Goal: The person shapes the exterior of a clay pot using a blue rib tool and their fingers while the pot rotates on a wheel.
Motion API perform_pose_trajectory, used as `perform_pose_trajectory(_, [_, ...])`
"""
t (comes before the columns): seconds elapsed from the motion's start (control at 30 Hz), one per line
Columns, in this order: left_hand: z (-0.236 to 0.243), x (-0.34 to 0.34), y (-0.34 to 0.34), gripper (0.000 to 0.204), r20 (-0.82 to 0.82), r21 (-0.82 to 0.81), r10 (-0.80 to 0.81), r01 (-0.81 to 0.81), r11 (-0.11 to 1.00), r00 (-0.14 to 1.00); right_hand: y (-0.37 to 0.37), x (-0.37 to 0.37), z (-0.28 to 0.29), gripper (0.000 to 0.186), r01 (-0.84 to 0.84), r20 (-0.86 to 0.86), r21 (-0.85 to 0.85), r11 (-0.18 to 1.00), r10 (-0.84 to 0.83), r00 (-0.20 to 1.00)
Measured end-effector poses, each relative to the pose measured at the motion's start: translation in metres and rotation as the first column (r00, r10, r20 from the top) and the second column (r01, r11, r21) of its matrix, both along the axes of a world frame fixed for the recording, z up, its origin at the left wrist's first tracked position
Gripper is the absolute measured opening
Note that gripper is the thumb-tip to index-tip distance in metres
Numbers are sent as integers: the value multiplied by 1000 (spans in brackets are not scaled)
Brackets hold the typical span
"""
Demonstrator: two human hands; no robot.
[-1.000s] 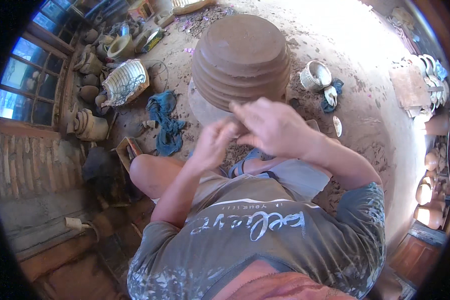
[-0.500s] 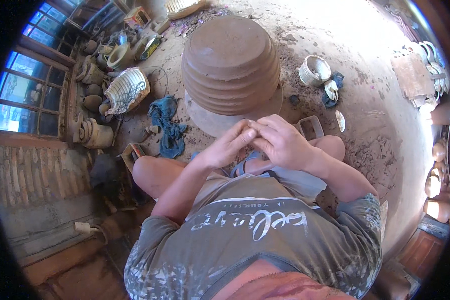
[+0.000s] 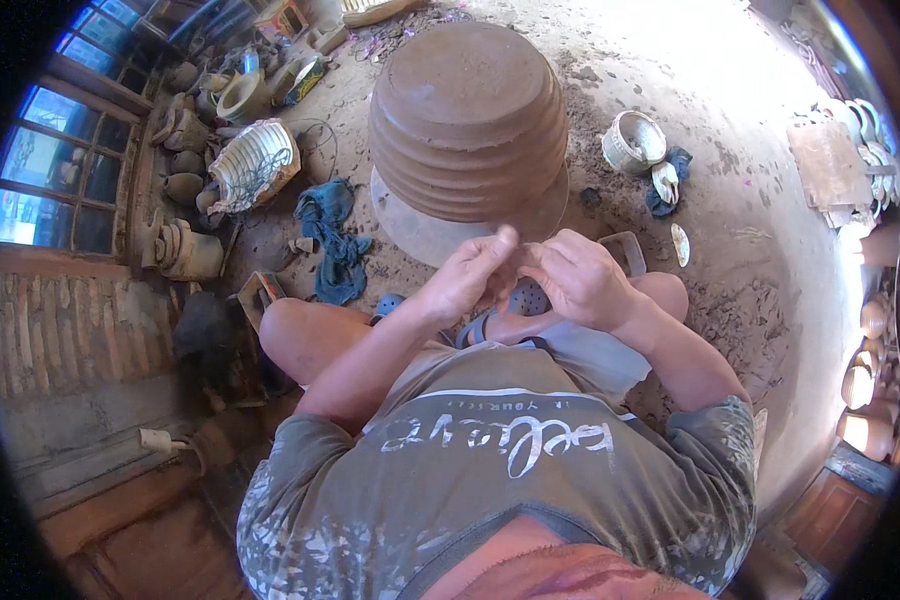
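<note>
A large ribbed brown clay pot [image 3: 465, 130] sits upside down, as it appears, on a round grey base [image 3: 415, 240] in front of me. My hands meet below it, above my crossed legs. My left hand [image 3: 475, 275] is closed, thumb raised and fingers curled. My right hand [image 3: 575, 275] has thumb and fingertips pinched together beside the left fingertips. Whatever is between the fingers is too small to make out. Grey clogs [image 3: 528, 298] show behind the hands, and a clear plastic tub [image 3: 625, 255] lies just beyond my right hand.
Left: blue cloth [image 3: 332, 250], ribbed plaster mould [image 3: 255, 165], assorted pots [image 3: 185, 255] under a window [image 3: 50, 170]. Right: white pot [image 3: 632, 142], cloth bundle [image 3: 668, 185], small oval piece [image 3: 681, 243], boards [image 3: 830, 165], stacked pots [image 3: 865, 390]. Clay scraps [image 3: 740, 330] litter the floor.
My hands came down and inward from just under the pot's edge to above my lap. Since half a second ago, the left thumb has lifted and the right fingers have drawn into a pinch.
</note>
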State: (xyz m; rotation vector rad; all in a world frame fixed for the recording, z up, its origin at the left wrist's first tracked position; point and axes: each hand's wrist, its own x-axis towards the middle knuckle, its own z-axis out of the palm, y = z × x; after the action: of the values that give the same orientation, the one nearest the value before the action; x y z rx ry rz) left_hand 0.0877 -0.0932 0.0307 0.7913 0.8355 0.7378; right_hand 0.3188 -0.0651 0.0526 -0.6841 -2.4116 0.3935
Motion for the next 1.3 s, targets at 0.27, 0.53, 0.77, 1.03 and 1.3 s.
perform_pose_trajectory(0.27, [2,3,3,25,-166,222,104,-66,973,981,-2,-9,-11,20,39,-195,-204,978,-79,978])
perform_pose_trajectory(0.53, [47,-44,77,45,211,697,857,-687,205,470,36,-20,2,15,273,-430,-574,772,-568,701])
perform_pose_trajectory(0.77, [45,-59,145,75,-27,762,887,-565,317,461,58,-52,-2,25,102,-575,-624,775,-544,611])
perform_pose_trajectory(1.03, [41,-67,152,67,5,762,848,-552,340,529,64,-61,-10,26,253,-497,-454,854,-478,724])
perform_pose_trajectory(1.3, [40,-88,169,64,52,721,738,-537,439,673,73,-74,-13,35,366,-565,-380,850,-526,636])
